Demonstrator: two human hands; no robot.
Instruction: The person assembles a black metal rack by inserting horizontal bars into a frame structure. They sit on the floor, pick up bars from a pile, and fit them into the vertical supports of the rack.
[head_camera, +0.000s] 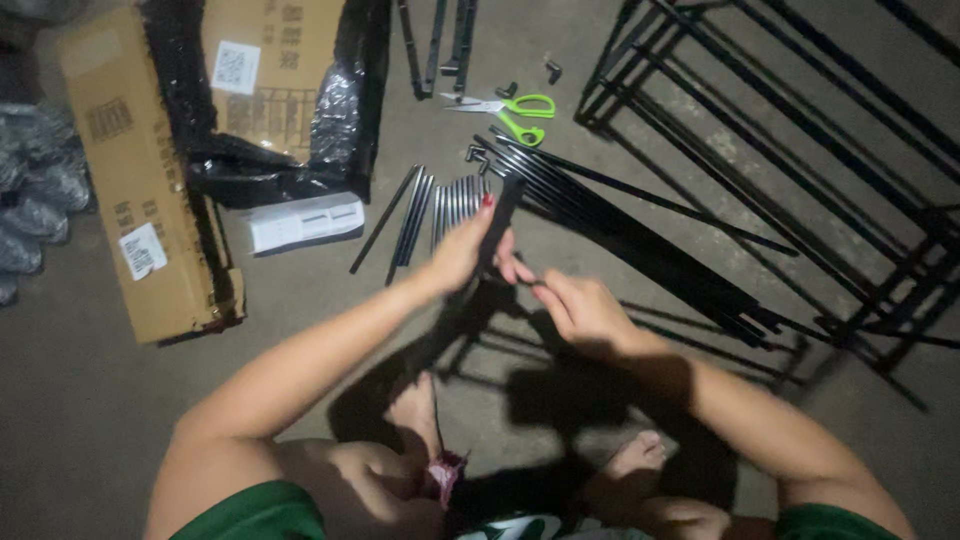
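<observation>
The left hand (462, 252) is wrapped around a short black bar (503, 212), fingers closed on its lower part, so the bar stands tilted up toward 1 o'clock above the floor (90, 400). The right hand (583, 310) sits just at 4 o'clock of the left one, its fingers half curled and its fingertips near the bottom end of the bar; whether it grips anything cannot be told.

Just beyond the left hand, toward 11 o'clock, a row of short black rods (440, 205) lies fanned out on the floor. From the bar a bundle of long black rods (640, 245) runs off toward 4 o'clock, lying close together.

At 12 o'clock of the hands lie scissors with green handles (515, 112), and near them a few small black connectors (476, 153). At 2 o'clock, well apart, stands a black metal rack frame (760, 130) with many thin bars.

Toward 10 o'clock lies a white paper packet (305, 222), beside a black plastic bag (250, 170) that wraps a cardboard box (275, 70). At 9 o'clock lies a long cardboard box (140, 190).

The person's bare feet (420, 405) rest on the floor at 6 o'clock of the hands.
</observation>
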